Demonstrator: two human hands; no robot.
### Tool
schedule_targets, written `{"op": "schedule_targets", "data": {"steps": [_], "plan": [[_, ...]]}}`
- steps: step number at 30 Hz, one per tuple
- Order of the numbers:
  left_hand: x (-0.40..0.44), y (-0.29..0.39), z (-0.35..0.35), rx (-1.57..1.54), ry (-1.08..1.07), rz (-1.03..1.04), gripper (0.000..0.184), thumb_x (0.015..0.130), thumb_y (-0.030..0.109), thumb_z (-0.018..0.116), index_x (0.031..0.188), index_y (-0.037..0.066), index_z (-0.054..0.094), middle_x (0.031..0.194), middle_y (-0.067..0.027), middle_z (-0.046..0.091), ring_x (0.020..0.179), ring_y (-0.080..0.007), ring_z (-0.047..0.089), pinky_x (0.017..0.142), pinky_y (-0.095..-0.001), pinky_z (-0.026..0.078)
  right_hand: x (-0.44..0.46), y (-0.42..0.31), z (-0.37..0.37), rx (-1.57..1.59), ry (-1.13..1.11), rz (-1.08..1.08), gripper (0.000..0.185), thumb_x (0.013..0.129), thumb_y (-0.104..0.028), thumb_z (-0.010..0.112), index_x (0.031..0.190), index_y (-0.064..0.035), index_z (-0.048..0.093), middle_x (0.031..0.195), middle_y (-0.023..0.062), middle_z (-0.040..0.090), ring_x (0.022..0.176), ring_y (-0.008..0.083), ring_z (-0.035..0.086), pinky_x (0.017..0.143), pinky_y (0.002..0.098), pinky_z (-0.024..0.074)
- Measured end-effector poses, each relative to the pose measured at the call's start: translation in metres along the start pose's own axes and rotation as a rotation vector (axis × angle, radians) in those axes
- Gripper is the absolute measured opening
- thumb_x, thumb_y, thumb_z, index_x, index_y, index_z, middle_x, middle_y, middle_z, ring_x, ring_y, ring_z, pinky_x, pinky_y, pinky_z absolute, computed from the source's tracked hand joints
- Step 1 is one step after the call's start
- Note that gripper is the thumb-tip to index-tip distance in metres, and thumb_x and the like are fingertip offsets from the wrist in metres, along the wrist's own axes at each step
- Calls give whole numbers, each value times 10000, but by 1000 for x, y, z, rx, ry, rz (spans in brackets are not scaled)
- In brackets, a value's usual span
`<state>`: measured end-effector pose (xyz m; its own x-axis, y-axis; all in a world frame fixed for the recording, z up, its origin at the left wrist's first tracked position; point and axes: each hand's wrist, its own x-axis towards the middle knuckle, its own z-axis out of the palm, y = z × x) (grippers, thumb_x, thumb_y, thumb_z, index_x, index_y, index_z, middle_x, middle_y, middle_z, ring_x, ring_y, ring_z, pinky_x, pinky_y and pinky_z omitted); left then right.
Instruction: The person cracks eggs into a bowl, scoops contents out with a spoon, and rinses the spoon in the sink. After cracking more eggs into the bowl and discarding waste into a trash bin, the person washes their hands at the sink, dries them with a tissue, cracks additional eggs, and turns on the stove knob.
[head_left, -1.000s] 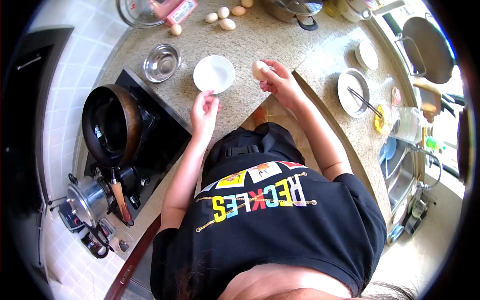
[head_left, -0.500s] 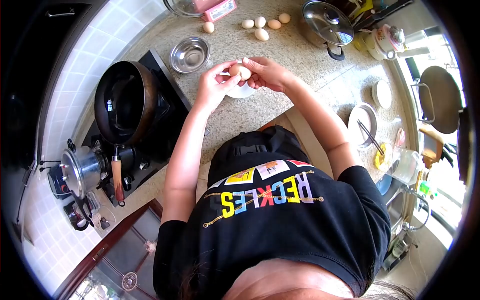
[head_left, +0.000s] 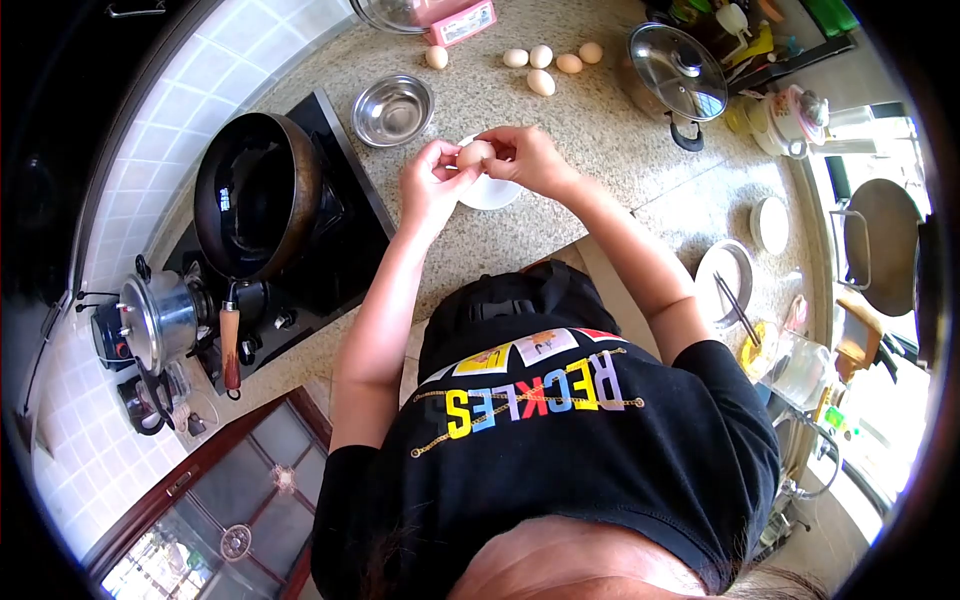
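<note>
An egg (head_left: 474, 155) is held between both hands above a white bowl (head_left: 490, 193) on the speckled counter. My left hand (head_left: 430, 187) grips the egg from the left, its fingers closed round that side. My right hand (head_left: 530, 160) has its fingertips on the egg's right side. The hands cover the upper part of the bowl. Just beyond my left hand stands a metal bowl (head_left: 392, 110). Several loose eggs (head_left: 541, 82) lie farther back on the counter, and a single egg (head_left: 436, 57) rests near a pink box (head_left: 462, 22).
A black wok (head_left: 255, 195) sits on the cooktop (head_left: 345, 250) at left, near a pressure cooker (head_left: 160, 320). A lidded pot (head_left: 678, 75) stands at the back right. On the right are a pan with chopsticks (head_left: 724, 280) and a small white bowl (head_left: 770, 225).
My right hand has brought the egg left over the white bowl, and my left hand has risen to hold it too. The camera view has turned and shifted.
</note>
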<state>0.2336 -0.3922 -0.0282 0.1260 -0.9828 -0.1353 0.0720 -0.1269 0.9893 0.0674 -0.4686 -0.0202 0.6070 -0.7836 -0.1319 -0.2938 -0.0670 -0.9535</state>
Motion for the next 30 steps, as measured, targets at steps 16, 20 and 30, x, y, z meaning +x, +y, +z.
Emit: {"op": "schedule_targets", "data": {"steps": [16, 20, 30], "plan": [[1, -34, 15, 224, 184, 75, 269, 734, -50, 673, 976, -13, 562, 909, -78, 637, 788, -121, 634, 702, -238, 525, 2, 28, 15, -258, 125, -225, 326, 670, -176, 674, 936, 11, 647, 757, 193, 645, 703, 321, 660, 656, 360, 527], [3, -49, 13, 204, 195, 94, 260, 733, -51, 670, 968, -14, 566, 901, -70, 638, 791, -117, 631, 711, -235, 522, 0, 31, 17, -263, 142, -239, 293, 680, -150, 668, 926, 8, 645, 727, 170, 632, 661, 305, 645, 634, 361, 516], [1, -42, 10, 229, 218, 73, 303, 729, -54, 674, 1012, -14, 572, 914, -74, 639, 772, -105, 621, 712, -237, 523, 4, 40, 18, -257, 184, -288, 330, 677, -120, 660, 987, -10, 641, 730, 157, 607, 655, 298, 620, 629, 364, 503]]}}
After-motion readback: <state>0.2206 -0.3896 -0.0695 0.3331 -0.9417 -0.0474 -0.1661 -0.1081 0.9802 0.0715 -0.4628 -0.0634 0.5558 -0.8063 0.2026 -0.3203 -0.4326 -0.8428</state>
